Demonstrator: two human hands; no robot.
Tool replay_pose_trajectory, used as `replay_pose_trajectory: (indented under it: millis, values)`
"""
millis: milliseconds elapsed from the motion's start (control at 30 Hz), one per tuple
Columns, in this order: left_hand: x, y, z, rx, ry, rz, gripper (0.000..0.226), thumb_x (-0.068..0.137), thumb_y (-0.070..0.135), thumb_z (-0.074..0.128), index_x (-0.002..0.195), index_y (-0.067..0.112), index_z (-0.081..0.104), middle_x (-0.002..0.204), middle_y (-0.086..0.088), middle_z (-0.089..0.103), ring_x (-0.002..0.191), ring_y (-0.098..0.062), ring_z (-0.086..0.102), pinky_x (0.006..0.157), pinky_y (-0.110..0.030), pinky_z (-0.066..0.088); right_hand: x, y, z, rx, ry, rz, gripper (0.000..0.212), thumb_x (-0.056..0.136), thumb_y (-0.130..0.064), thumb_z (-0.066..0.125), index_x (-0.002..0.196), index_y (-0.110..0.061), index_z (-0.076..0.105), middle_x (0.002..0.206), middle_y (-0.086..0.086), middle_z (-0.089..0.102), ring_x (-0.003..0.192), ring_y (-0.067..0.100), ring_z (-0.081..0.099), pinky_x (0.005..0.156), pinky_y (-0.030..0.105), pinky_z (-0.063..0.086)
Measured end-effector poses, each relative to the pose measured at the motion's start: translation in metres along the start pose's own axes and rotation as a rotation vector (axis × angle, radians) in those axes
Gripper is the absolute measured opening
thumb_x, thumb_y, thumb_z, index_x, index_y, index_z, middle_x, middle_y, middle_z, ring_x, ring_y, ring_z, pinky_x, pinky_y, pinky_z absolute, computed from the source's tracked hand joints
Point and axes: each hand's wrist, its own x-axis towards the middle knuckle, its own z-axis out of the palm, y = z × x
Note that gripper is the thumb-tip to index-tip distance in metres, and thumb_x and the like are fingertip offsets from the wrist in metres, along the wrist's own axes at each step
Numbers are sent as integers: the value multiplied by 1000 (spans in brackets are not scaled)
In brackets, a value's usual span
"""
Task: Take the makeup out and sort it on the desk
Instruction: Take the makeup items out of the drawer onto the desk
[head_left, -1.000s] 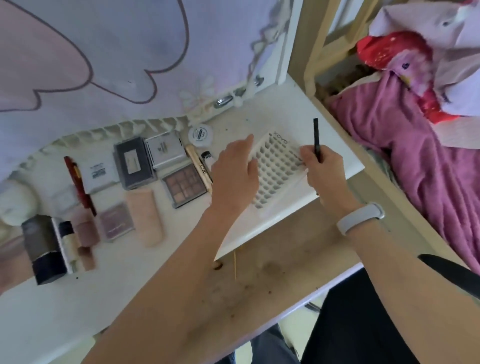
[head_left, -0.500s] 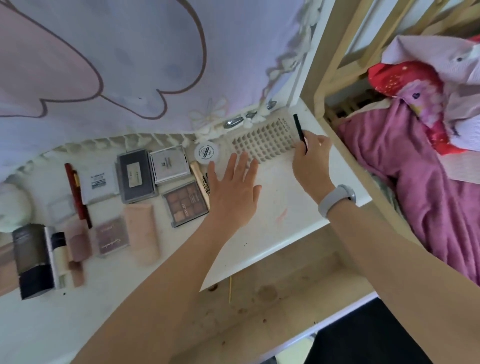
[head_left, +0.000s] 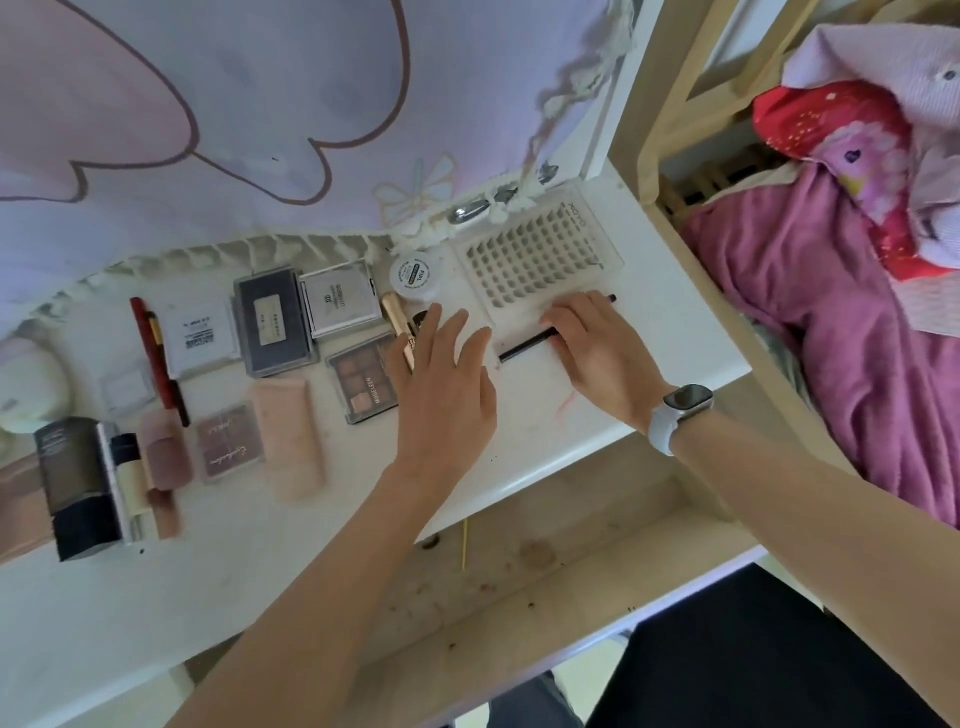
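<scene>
Makeup lies in rows on the white desk (head_left: 540, 441). A white grid case (head_left: 535, 254) sits at the back right, next to a round white jar (head_left: 415, 275). Just in front of the case a black pencil (head_left: 524, 349) lies flat on the desk, and my right hand (head_left: 597, 348) rests over its middle with fingers curled on it. My left hand (head_left: 447, 384) hovers open with fingers spread, partly covering a gold tube (head_left: 396, 319) and the edge of a brown eyeshadow palette (head_left: 361, 382). Further left are a silver compact (head_left: 340, 299), a dark compact (head_left: 272, 322) and a pink tube (head_left: 288, 436).
At the far left stand a black bottle (head_left: 78, 488), a red pencil (head_left: 153, 353) and a small pink palette (head_left: 228, 441). A printed cloth (head_left: 234, 104) hangs behind the desk. A wooden bed frame (head_left: 670, 93) and purple blanket (head_left: 831, 338) border the right edge. A stained pull-out board (head_left: 519, 571) sits below the front.
My right hand has come down from the case's far edge and laid the black pencil flat in front of the case. My left hand stays open, spread near the gold tube.
</scene>
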Motion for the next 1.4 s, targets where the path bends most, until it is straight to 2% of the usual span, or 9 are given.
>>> replay_pose_trajectory:
  millis: [233,400,533,633,733,867,1033,1267,1400]
  values:
    - [-65,24,1,-164,20,87,34,77,2,53,110,8,60,123,-18,56,119,-34,49,97,-51,38,-13,-34,5,167,131,247,26,86,5,49,110,13,55,111,30,52,103,41,54,79,39,51]
    - [-134,20,4,-387,-37,187,35,78,-1,42,109,6,55,115,-16,58,108,-27,50,92,-35,41,-72,-73,11,328,252,297,23,81,10,43,95,8,61,93,21,58,77,24,58,62,23,48]
    - [-186,-5,13,-383,-263,158,33,75,0,43,103,0,62,111,-17,59,101,-31,55,85,-42,48,-132,-109,24,400,-58,318,22,84,0,44,92,1,64,83,10,66,65,10,53,60,18,43]
    - [-207,-31,26,-244,-421,22,40,76,-1,51,116,4,56,125,-18,51,111,-35,50,88,-50,44,-152,-122,47,317,-491,465,31,93,-13,38,119,-8,54,110,12,61,93,27,59,75,31,46]
    - [-215,-59,45,-6,-469,-13,58,77,8,53,134,13,41,144,-15,33,130,-36,31,100,-54,32,-148,-138,75,153,-668,489,42,93,-13,37,133,-5,37,133,18,42,116,38,45,89,42,45]
    - [-219,-88,74,214,-428,51,59,82,24,55,138,23,35,153,-14,16,139,-38,12,104,-63,19,-133,-162,119,37,-627,500,61,86,-9,47,142,-10,23,148,16,17,133,36,22,92,47,41]
    - [-215,-101,97,171,-401,43,54,82,34,54,134,23,41,153,-14,18,138,-44,7,97,-74,19,-128,-178,147,-104,-611,589,64,91,-23,37,147,-14,8,153,17,-1,140,32,6,100,49,31]
    - [-240,-106,90,24,-397,293,21,85,23,53,98,14,67,139,-10,43,131,-36,32,100,-65,22,-145,-193,139,-155,-511,696,40,89,-7,38,128,-1,36,130,23,40,112,39,48,83,43,41]
    - [-239,-108,94,-22,-269,78,42,78,34,68,107,6,56,126,-20,45,115,-41,42,102,-59,24,-124,-175,146,70,-354,981,33,94,-11,37,126,-8,33,130,12,42,117,32,48,84,40,43]
